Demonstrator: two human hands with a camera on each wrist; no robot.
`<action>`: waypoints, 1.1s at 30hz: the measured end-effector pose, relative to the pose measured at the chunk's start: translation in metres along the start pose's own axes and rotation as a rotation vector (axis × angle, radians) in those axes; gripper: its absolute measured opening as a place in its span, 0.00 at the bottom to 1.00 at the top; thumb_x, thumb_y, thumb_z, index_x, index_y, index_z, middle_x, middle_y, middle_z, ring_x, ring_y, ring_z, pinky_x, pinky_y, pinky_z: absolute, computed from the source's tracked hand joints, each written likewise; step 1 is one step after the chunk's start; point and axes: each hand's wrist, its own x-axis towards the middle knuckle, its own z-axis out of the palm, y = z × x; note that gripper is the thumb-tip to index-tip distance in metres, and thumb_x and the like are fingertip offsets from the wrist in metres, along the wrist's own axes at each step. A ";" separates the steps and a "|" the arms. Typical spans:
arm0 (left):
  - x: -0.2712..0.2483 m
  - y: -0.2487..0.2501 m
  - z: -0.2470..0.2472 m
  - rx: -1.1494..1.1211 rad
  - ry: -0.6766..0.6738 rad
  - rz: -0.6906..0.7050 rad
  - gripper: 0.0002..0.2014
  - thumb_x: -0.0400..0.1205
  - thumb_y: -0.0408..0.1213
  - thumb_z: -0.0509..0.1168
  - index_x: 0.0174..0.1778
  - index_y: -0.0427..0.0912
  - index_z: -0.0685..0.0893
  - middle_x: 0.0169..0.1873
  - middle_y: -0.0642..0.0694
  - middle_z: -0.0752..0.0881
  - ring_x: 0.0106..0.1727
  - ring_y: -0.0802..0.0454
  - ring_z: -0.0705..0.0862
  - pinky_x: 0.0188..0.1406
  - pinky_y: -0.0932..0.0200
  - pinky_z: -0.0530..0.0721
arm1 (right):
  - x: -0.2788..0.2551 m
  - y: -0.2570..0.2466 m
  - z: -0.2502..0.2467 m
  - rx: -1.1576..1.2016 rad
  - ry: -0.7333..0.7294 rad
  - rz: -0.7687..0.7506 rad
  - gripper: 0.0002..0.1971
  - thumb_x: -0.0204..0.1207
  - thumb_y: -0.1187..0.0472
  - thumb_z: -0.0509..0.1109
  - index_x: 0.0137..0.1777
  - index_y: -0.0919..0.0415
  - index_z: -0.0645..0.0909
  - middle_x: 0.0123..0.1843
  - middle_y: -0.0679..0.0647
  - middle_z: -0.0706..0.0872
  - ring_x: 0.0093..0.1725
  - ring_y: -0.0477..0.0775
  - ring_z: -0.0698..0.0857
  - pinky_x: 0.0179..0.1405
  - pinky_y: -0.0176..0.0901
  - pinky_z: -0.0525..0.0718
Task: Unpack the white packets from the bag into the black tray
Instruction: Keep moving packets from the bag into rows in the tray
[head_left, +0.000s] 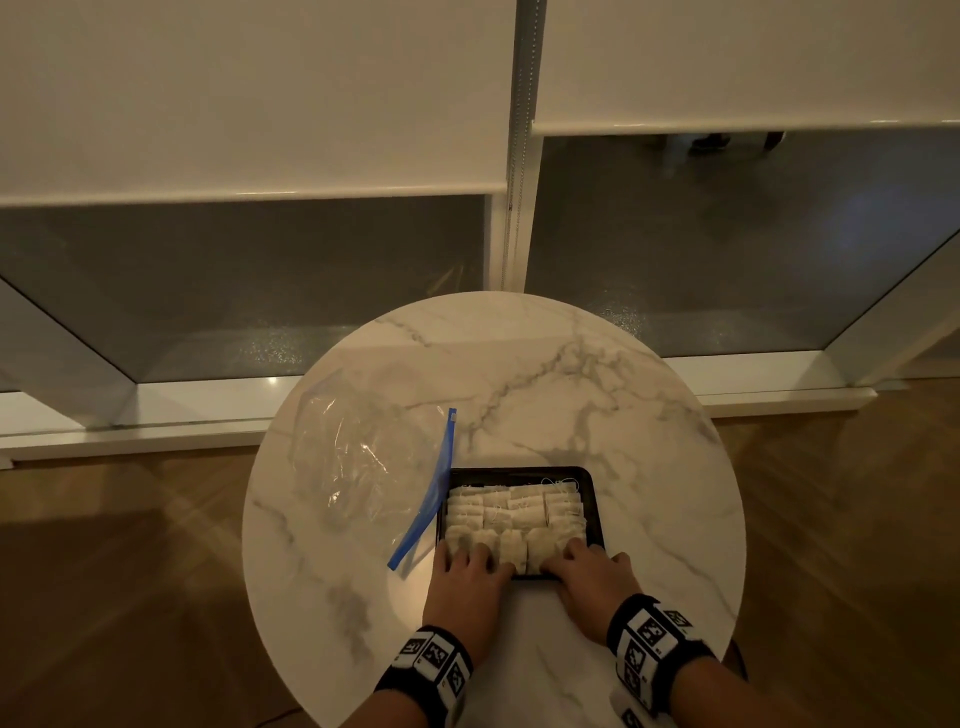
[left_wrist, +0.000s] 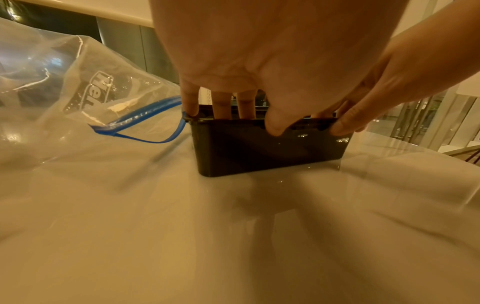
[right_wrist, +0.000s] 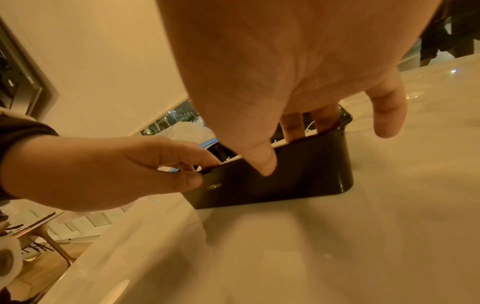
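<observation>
The black tray stands on the near part of the round marble table, filled with rows of white packets. My left hand is at the tray's near left corner, my right hand at its near right. In the left wrist view my left hand has its fingers inside the tray and its thumb on the outer wall. My right hand holds the tray's near wall the same way, little finger outside. The clear bag lies flat, left of the tray.
The bag's blue zip strip runs along the tray's left side and touches it. The table's near edge is close behind my wrists. Wooden floor surrounds the table, and a window wall stands beyond it.
</observation>
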 end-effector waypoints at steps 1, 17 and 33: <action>0.001 0.000 -0.001 0.004 -0.003 -0.001 0.19 0.86 0.44 0.57 0.74 0.56 0.74 0.72 0.44 0.75 0.74 0.38 0.73 0.82 0.33 0.47 | 0.001 0.000 0.000 -0.005 -0.003 0.000 0.20 0.83 0.56 0.56 0.71 0.36 0.72 0.67 0.52 0.73 0.67 0.59 0.73 0.65 0.63 0.68; 0.011 -0.002 -0.013 0.010 -0.031 0.005 0.20 0.86 0.44 0.60 0.76 0.53 0.72 0.73 0.42 0.74 0.77 0.38 0.70 0.83 0.32 0.44 | 0.011 0.003 -0.009 -0.020 -0.056 0.020 0.26 0.81 0.63 0.58 0.74 0.35 0.69 0.73 0.52 0.72 0.72 0.60 0.70 0.69 0.67 0.67; -0.015 -0.031 -0.020 -0.289 0.292 0.023 0.13 0.83 0.49 0.57 0.60 0.58 0.83 0.53 0.57 0.83 0.55 0.54 0.83 0.63 0.49 0.80 | -0.003 -0.005 -0.025 0.033 0.039 0.036 0.16 0.83 0.49 0.56 0.68 0.42 0.75 0.68 0.48 0.77 0.68 0.55 0.72 0.65 0.60 0.71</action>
